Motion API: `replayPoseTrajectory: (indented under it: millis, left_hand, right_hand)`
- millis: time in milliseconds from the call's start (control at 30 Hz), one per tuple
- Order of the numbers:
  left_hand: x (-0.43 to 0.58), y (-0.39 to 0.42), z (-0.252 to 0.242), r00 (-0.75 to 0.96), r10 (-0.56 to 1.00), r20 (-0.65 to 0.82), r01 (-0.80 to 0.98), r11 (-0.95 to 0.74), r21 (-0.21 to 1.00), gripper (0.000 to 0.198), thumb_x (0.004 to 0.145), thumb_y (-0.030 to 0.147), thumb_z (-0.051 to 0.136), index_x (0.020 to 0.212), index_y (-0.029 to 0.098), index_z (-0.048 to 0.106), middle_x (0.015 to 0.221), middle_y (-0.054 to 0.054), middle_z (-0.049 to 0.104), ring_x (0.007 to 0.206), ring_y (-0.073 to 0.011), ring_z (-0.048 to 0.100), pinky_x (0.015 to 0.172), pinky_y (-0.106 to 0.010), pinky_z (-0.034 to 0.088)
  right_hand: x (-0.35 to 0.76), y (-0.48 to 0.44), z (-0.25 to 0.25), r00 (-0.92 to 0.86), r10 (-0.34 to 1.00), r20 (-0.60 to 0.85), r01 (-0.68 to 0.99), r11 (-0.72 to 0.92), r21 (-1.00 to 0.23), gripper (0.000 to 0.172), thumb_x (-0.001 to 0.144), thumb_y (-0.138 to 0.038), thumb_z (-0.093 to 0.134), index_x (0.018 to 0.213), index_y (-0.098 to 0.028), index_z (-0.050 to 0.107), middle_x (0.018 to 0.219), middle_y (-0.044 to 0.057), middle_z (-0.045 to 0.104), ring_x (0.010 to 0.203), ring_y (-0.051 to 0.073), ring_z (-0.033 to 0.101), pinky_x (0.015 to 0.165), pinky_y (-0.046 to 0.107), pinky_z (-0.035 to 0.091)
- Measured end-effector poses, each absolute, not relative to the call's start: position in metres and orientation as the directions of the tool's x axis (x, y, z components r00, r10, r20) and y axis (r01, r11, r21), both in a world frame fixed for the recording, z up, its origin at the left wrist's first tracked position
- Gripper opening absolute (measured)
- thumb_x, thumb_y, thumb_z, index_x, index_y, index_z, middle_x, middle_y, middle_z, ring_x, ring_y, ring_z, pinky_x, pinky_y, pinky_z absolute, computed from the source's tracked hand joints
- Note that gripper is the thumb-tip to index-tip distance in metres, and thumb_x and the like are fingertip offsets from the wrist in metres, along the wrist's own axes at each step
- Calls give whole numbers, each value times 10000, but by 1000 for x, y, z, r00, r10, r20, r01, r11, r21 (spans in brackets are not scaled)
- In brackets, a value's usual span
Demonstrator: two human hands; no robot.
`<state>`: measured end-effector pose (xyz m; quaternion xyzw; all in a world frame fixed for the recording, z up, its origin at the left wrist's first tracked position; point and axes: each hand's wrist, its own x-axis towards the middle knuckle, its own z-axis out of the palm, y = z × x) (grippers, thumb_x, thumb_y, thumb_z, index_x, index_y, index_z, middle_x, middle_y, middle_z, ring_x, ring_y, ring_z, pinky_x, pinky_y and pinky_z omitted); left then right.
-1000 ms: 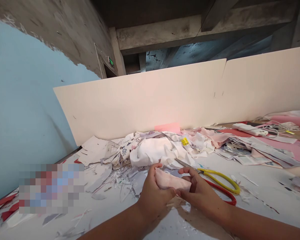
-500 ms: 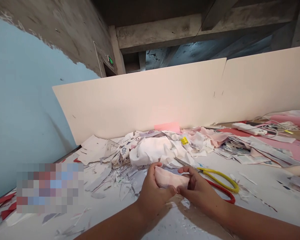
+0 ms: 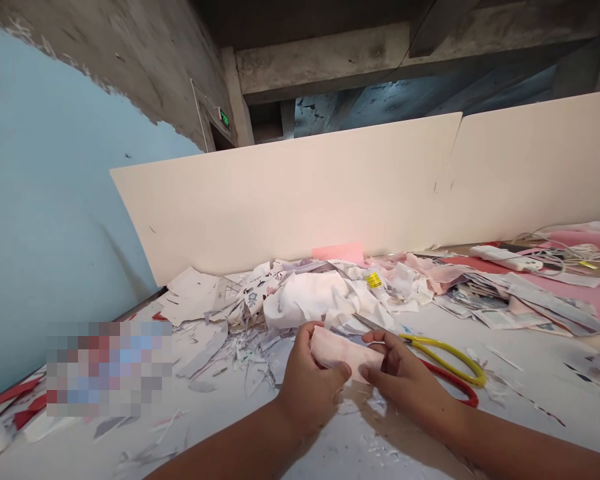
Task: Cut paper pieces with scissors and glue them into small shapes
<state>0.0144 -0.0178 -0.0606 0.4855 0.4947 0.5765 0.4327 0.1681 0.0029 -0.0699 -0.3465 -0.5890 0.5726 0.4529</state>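
Note:
A pale pink, soft-looking folded piece of paper or cloth (image 3: pixel 344 352) is held between both hands above the table. My left hand (image 3: pixel 314 375) grips its left end, the thumb pressed on the near face. Around the right end closes my right hand (image 3: pixel 399 367), its thumb also on the near side and its fingers curled behind. Just beyond and to the right lie scissors (image 3: pixel 453 357) with one yellow and one red handle, partly hidden by the right hand. Behind the held piece is a heap of crumpled white paper (image 3: pixel 307 297).
Paper scraps and shreds litter the white table (image 3: pixel 360 453). A yellow-labelled clear item (image 3: pixel 374 280) lies on the heap. At the right are stacked paper strips (image 3: pixel 495 297), a white power strip (image 3: pixel 505 258) and cables. A cream board (image 3: pixel 290 200) stands along the back.
The thumbs have moved slightly apart on the pink piece, which now shows more of its near face. The whole view has shifted a little.

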Motion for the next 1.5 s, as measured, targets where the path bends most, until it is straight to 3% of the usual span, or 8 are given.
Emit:
replayPoseTrajectory:
  millis: [200,467,767,1500]
  left_hand:
    - [13,-17,-60,-94,978,185,3,-186,983,537,599,140,622,1075,204,381,837,-22,548,690,-129,530,588,-225,433]
    - [8,-12,-59,-119,967,225,64,-219,974,557,567,166,668,1056,209,404,859,-26,530,693,-131,532,612,-238,436]
    - [4,-9,-65,-110,971,210,98,-200,975,584,563,188,675,1087,222,419,761,9,545,637,-117,527,581,-218,431]
    - [9,-14,-55,-117,977,181,70,-173,982,593,542,114,646,1063,224,385,845,-10,537,688,-131,550,577,-216,447]
  right_hand:
    - [169,5,-72,-346,923,169,-185,109,-977,295,713,-233,571,930,-240,372,652,-63,519,561,98,490,506,209,356]
    - [168,2,-66,-278,954,109,-10,111,-994,293,686,-199,561,923,-237,393,538,-99,421,434,67,379,406,181,267]
    - [168,5,-71,-326,932,160,-107,131,-986,277,719,-261,559,930,-232,382,649,-64,484,557,95,471,501,196,356]
    - [167,9,-74,-286,943,173,-69,160,-985,261,757,-369,529,922,-217,395,601,-78,419,474,60,386,421,172,296]
